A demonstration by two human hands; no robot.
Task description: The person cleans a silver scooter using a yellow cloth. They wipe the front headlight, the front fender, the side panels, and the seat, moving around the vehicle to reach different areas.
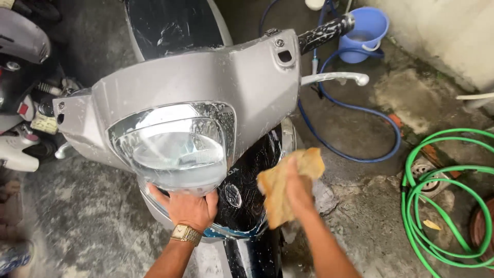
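Note:
A scooter stands in front of me, seen from above its front. Its grey handlebar cover (206,77) and round headlight (177,149) are wet and soapy. My left hand (188,206), with a gold wristwatch, presses flat against the front panel just under the headlight. My right hand (298,188) holds a tan sponge cloth (280,188) against the black front panel (252,170), to the right of a round emblem (232,195). The black right grip (327,31) and silver brake lever (337,77) stick out at upper right.
A blue bucket (363,31) stands at the top right with a blue hose (360,128) running from it. A coiled green hose (442,206) lies on the wet concrete at right, by a floor drain (427,172). Another scooter (23,87) is parked at left.

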